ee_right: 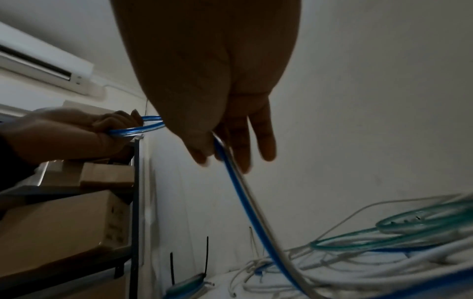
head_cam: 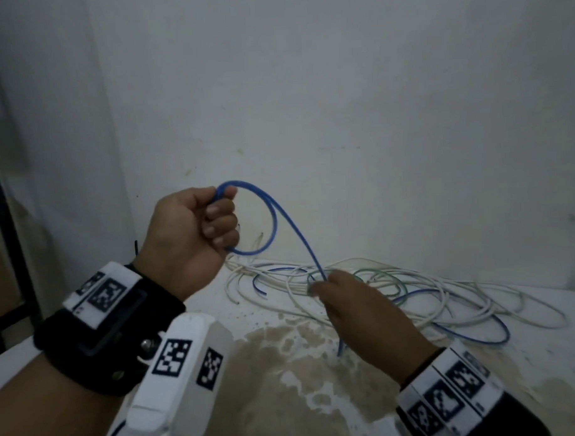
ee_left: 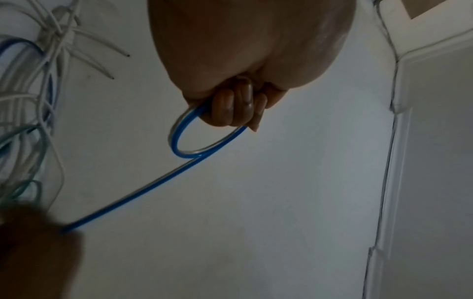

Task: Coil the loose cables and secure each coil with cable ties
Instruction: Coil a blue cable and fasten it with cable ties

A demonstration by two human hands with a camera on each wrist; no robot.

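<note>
The left hand (head_cam: 195,234) is clenched round a small loop of thin blue plastic cable (head_cam: 273,218); the right hand (head_cam: 354,300) pinches its running length above the stained white surface (head_cam: 318,380).

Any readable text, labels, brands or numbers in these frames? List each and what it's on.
No text reads in any view.
Left wristband: black-and-white square marker patterns, no letters.
Right wristband: the same kind of markers; tiny print under them is too small to read.
Cardboard box: faint dark marks on its side, too blurred to read.
Wall air conditioner: no legible brand.
</note>
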